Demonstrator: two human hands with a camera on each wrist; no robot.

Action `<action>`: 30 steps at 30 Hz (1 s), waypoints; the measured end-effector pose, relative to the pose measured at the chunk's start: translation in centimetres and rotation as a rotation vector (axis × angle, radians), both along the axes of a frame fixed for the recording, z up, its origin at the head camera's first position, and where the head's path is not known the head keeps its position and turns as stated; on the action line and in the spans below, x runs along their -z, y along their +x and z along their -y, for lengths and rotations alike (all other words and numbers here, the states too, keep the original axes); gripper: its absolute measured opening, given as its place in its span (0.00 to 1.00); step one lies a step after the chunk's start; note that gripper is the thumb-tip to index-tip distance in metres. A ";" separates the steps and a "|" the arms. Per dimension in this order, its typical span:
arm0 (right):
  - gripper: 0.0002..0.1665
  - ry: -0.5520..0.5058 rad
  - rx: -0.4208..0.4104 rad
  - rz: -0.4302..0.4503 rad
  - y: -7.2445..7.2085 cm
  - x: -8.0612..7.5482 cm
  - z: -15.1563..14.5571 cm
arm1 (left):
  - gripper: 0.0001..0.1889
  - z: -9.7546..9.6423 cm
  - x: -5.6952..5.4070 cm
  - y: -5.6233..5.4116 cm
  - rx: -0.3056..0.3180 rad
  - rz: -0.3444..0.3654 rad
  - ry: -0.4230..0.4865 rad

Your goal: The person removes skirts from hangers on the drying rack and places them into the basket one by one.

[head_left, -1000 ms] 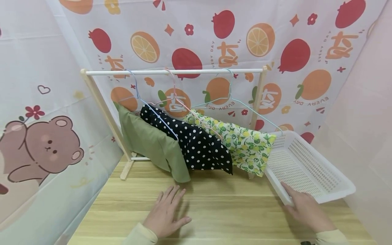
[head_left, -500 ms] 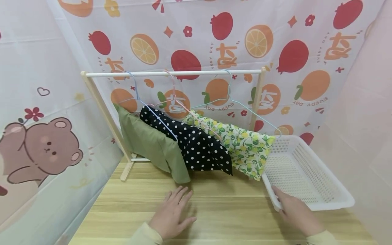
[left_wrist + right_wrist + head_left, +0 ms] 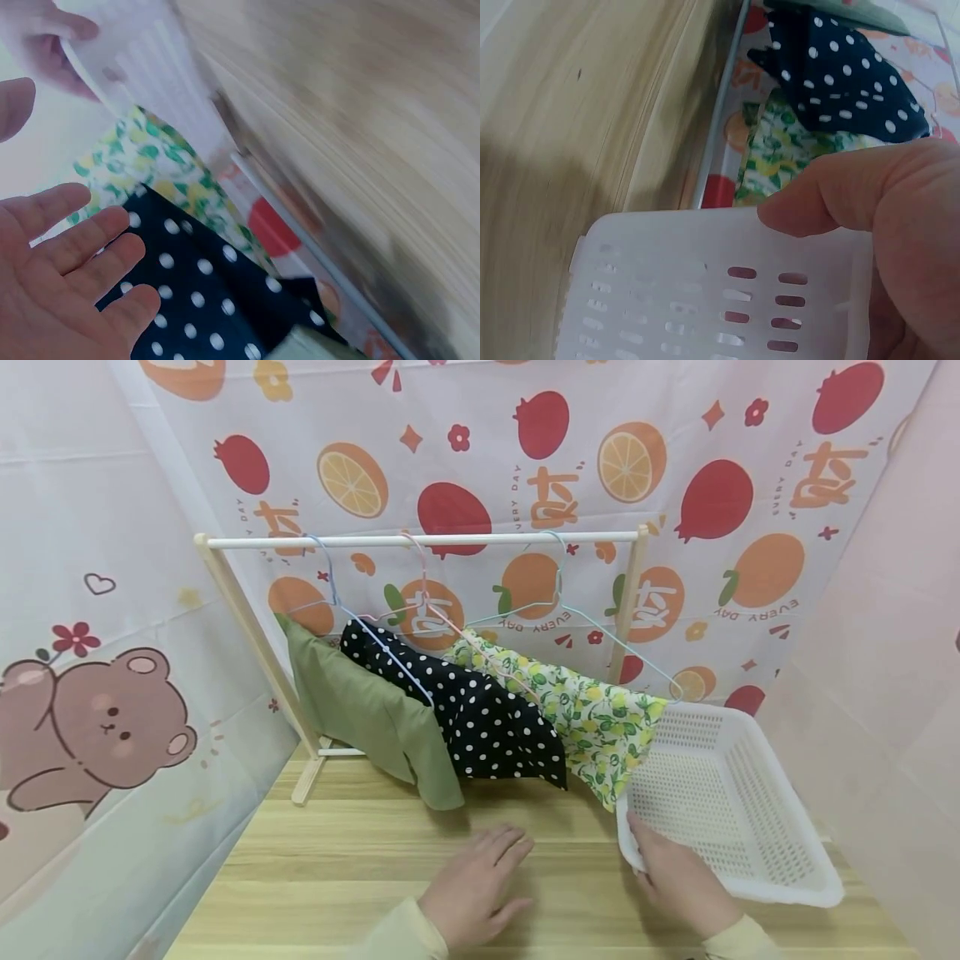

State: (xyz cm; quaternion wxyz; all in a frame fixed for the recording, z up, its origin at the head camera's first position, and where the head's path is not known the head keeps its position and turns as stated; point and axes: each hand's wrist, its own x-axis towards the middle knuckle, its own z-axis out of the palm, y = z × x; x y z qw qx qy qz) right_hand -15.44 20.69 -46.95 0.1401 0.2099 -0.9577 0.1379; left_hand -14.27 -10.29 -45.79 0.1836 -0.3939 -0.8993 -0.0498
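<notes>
My right hand grips the near left rim of a white perforated plastic basket; in the right wrist view the thumb lies over the rim. No contents show inside the basket. My left hand is over the table in front of the rack, fingers extended and holding nothing. On the rack hang a green cloth on a blue hanger, a black polka-dot cloth on a pink hanger, and a lemon-print cloth on a mint hanger. The lemon-print cloth overlaps the basket's left edge in the head view.
A small rack with a white rail and wooden legs stands at the back of the wood-grain table. A fruit-print curtain hangs behind it. A bear-print sheet covers the left side, a pale wall the right.
The basket has come left and nearer in my right hand, its far edge now below the mint hanger's end. My left hand has slid right along the table front.
</notes>
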 end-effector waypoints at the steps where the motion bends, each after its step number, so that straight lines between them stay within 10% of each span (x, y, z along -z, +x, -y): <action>1: 0.45 -0.006 0.001 0.004 0.0 0.0 0.4 | 0.36 -0.4 0.0 -0.1 0.007 -0.005 -0.002; 16: 0.38 -0.087 0.016 0.010 -0.4 -0.5 5.6 | 0.34 -6.0 1.0 -0.2 0.131 -0.006 0.035; 30: 0.36 -0.106 0.139 -0.016 0.1 0.1 10.8 | 0.35 -5.8 1.7 -0.8 0.090 -0.025 -0.005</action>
